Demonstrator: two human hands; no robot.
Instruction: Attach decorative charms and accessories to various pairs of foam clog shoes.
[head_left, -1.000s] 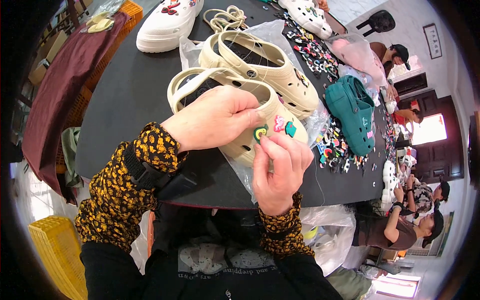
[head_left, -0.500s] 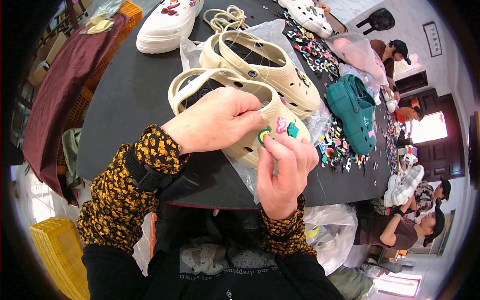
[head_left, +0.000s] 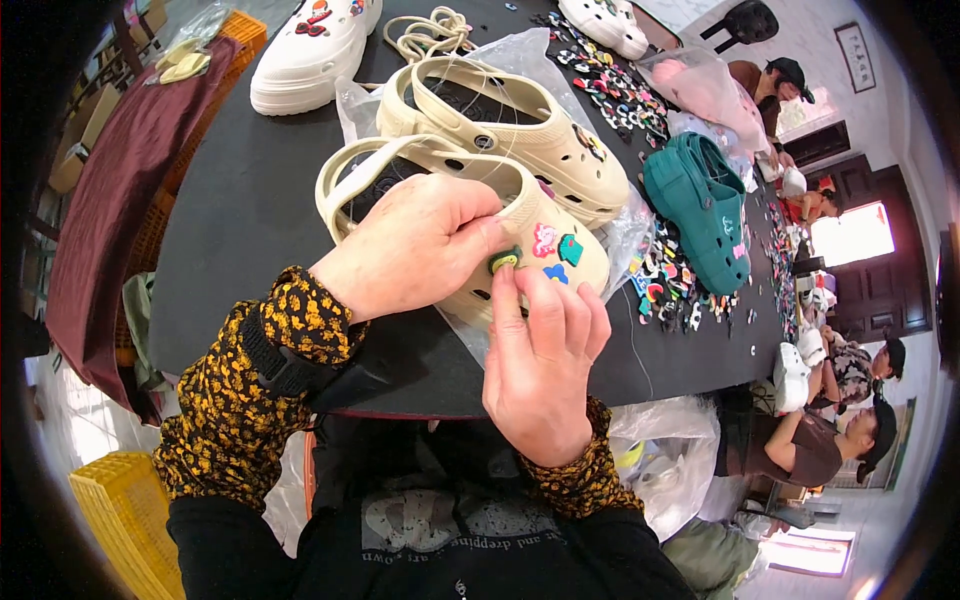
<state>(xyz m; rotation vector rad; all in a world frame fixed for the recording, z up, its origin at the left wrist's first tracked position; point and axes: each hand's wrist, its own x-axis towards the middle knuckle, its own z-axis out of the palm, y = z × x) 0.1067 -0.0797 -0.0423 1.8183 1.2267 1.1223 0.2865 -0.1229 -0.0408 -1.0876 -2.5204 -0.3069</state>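
A beige clog (head_left: 593, 275) lies on the dark table in front of me. My left hand (head_left: 415, 240) is closed on its upper, thumb at the front of the opening and fingers hidden inside. With thumb and fingertips together, my right hand (head_left: 545, 350) grips a round green-and-yellow shoe charm (head_left: 505, 261) against the clog's top. Beside it on the same clog sit a pink charm (head_left: 543, 240), a green charm (head_left: 570, 249) and a blue charm (head_left: 556, 273). The matching beige clog (head_left: 520, 135) stands just behind, with a charm on its toe.
A teal clog (head_left: 700, 215) stands to the right among scattered loose charms (head_left: 668, 285). White clogs (head_left: 305, 70) and beige cords (head_left: 430, 35) are farther back. Clear plastic (head_left: 635, 235) lies under the clogs. Co-workers (head_left: 840, 435) are at the right; a yellow crate (head_left: 125, 510) is lower left.
Both hands and the clog have shifted slightly left in the picture. My right fingers have moved on the charm, and the blue charm has come into sight beside them.
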